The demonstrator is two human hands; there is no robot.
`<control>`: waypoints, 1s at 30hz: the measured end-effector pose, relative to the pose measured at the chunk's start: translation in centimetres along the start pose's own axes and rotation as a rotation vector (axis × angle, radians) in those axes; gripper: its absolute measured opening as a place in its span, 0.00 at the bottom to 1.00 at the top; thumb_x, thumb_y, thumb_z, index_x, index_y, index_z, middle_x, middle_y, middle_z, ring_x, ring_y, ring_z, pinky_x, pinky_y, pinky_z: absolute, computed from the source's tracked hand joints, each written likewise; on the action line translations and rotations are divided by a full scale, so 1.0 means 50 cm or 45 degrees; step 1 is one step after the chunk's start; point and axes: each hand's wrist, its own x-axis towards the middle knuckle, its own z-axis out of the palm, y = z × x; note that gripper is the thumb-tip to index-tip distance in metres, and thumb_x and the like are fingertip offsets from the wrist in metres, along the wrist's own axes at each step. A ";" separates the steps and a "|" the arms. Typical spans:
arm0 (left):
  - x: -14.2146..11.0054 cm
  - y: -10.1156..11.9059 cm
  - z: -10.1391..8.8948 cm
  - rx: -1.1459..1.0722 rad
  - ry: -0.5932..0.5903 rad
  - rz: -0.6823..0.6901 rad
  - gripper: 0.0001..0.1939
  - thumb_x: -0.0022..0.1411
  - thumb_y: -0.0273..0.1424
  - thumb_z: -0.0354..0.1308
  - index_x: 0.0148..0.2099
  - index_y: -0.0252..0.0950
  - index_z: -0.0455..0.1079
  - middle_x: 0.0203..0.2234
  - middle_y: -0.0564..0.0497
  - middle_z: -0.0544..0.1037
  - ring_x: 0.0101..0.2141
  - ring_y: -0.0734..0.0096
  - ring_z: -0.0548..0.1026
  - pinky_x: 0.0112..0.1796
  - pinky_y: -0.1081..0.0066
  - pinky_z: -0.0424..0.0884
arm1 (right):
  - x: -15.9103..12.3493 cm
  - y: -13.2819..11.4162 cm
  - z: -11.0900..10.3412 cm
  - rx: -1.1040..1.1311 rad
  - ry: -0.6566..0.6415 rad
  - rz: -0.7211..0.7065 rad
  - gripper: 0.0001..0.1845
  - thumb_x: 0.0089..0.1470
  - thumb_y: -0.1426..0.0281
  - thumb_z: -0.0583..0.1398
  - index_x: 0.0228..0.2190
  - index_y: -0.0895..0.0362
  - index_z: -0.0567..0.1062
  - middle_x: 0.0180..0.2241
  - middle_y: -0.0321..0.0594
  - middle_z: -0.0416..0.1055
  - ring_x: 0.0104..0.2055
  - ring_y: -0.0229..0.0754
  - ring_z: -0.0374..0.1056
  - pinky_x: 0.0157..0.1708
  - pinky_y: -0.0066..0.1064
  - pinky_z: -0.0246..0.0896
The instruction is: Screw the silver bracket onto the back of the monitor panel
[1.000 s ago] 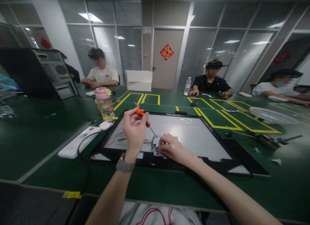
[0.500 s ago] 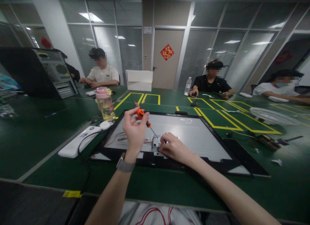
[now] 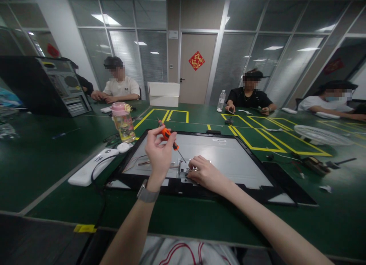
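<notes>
My left hand (image 3: 160,149) is closed around the orange and black handle of a screwdriver (image 3: 166,134), whose thin shaft slants down to the right. Its tip is close to a small metal bracket (image 3: 183,166) at the lower middle of an opened monitor panel (image 3: 240,164). The panel lies flat, grey-backed with a black frame. Over the bracket's right side rests my right hand (image 3: 204,171), fingers curled and pinched at its edge; whatever they grip is hidden. Thin wires (image 3: 144,163) run across the panel left of the bracket, partly behind my left wrist.
Left of the panel are a white power bank-like device (image 3: 93,168) with a black cable and a pink-lidded bottle (image 3: 122,122). A computer case (image 3: 37,86) stands far left. White boxes (image 3: 163,94), a water bottle (image 3: 221,101) and tools (image 3: 316,166) sit beyond. Several people sit opposite.
My right hand's fingers have shifted very slightly at the bracket. The left hand and screwdriver hold nearly the same pose.
</notes>
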 end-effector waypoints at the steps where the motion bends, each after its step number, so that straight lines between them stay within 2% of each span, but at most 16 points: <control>1: 0.000 -0.001 0.000 0.011 -0.011 -0.001 0.17 0.53 0.30 0.67 0.44 0.35 0.67 0.35 0.51 0.78 0.28 0.73 0.80 0.28 0.74 0.79 | 0.000 -0.002 -0.001 -0.021 -0.008 -0.013 0.09 0.60 0.74 0.60 0.29 0.56 0.79 0.34 0.43 0.69 0.36 0.44 0.61 0.35 0.33 0.55; 7: -0.002 -0.007 0.001 0.036 -0.048 -0.022 0.18 0.53 0.33 0.67 0.44 0.35 0.67 0.35 0.50 0.77 0.29 0.72 0.80 0.27 0.75 0.79 | 0.003 -0.012 -0.006 -0.059 -0.006 0.018 0.10 0.62 0.72 0.59 0.30 0.56 0.79 0.36 0.44 0.69 0.37 0.43 0.61 0.35 0.33 0.56; 13: -0.001 -0.003 0.000 -0.019 -0.110 -0.071 0.17 0.52 0.30 0.67 0.43 0.35 0.67 0.34 0.51 0.78 0.27 0.74 0.80 0.27 0.75 0.79 | -0.011 -0.013 0.006 0.076 0.012 0.137 0.06 0.59 0.74 0.61 0.33 0.56 0.80 0.36 0.44 0.70 0.37 0.44 0.64 0.36 0.34 0.60; 19: -0.007 -0.004 -0.001 0.021 -0.274 -0.141 0.18 0.52 0.33 0.68 0.44 0.35 0.68 0.32 0.51 0.78 0.27 0.73 0.79 0.24 0.76 0.78 | -0.023 -0.005 0.012 0.265 0.193 0.217 0.07 0.58 0.76 0.61 0.34 0.55 0.79 0.37 0.44 0.71 0.40 0.45 0.67 0.39 0.36 0.64; 22: -0.012 -0.006 0.000 0.062 -0.345 -0.149 0.18 0.51 0.34 0.68 0.43 0.36 0.68 0.32 0.51 0.78 0.26 0.73 0.79 0.23 0.77 0.77 | -0.034 0.015 0.002 0.404 0.304 0.359 0.08 0.59 0.72 0.61 0.41 0.54 0.78 0.39 0.45 0.71 0.43 0.47 0.68 0.43 0.40 0.66; 24: -0.015 -0.009 0.001 0.087 -0.387 -0.140 0.17 0.52 0.34 0.67 0.43 0.36 0.69 0.31 0.51 0.78 0.25 0.73 0.79 0.22 0.77 0.77 | -0.054 0.037 -0.004 0.518 0.308 0.525 0.18 0.56 0.67 0.64 0.49 0.53 0.74 0.44 0.46 0.70 0.48 0.48 0.68 0.48 0.43 0.65; 26: -0.019 -0.013 0.002 0.110 -0.423 -0.125 0.17 0.53 0.34 0.67 0.44 0.36 0.69 0.31 0.51 0.78 0.25 0.74 0.78 0.22 0.78 0.76 | -0.083 0.060 -0.009 0.625 0.236 0.657 0.29 0.53 0.63 0.66 0.55 0.53 0.68 0.51 0.48 0.68 0.52 0.51 0.67 0.54 0.47 0.62; 28: -0.023 -0.019 0.003 0.130 -0.448 -0.108 0.17 0.53 0.34 0.67 0.44 0.37 0.70 0.32 0.51 0.78 0.25 0.74 0.78 0.21 0.78 0.76 | -0.112 0.078 -0.011 0.719 0.100 0.754 0.37 0.49 0.59 0.68 0.58 0.54 0.65 0.55 0.50 0.66 0.56 0.53 0.65 0.56 0.49 0.60; 30: -0.027 -0.023 0.004 0.144 -0.463 -0.098 0.17 0.52 0.34 0.67 0.44 0.37 0.70 0.33 0.50 0.78 0.25 0.74 0.78 0.21 0.78 0.76 | -0.135 0.090 -0.010 0.774 -0.029 0.781 0.40 0.46 0.58 0.69 0.57 0.56 0.66 0.58 0.53 0.63 0.59 0.55 0.62 0.59 0.51 0.56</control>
